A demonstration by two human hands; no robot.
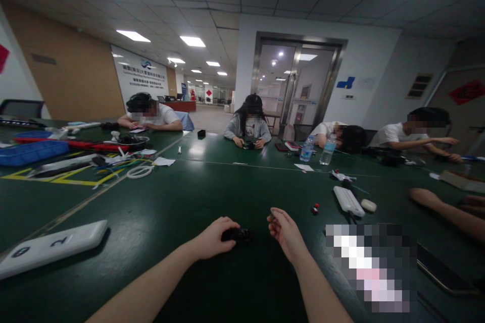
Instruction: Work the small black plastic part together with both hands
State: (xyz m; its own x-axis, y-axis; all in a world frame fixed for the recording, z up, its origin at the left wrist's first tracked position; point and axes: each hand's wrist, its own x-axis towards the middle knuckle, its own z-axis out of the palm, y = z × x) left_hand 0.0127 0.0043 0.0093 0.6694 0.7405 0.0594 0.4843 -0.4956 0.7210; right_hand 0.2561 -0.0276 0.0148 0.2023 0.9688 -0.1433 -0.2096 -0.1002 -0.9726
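My left hand (pixel 217 237) is closed around one end of a small black object (pixel 238 234) lying on the dark green table (pixel 159 277). The object's right end sticks out past my fingers; its exact kind is not clear. To the right of it, my right hand (pixel 284 232) is raised slightly over the table. Its thumb and forefinger pinch a tiny item (pixel 273 214), too small to name. A gap separates the two hands.
At left lies a white numbered device (pixel 56 248). A white power bank (pixel 347 201), a white case (pixel 369 205) and a small red item (pixel 316 208) lie at right, near a phone (pixel 445 267). Cables, a blue tray (pixel 36 153) and bottles (pixel 328 151) stand farther off. Several people sit around.
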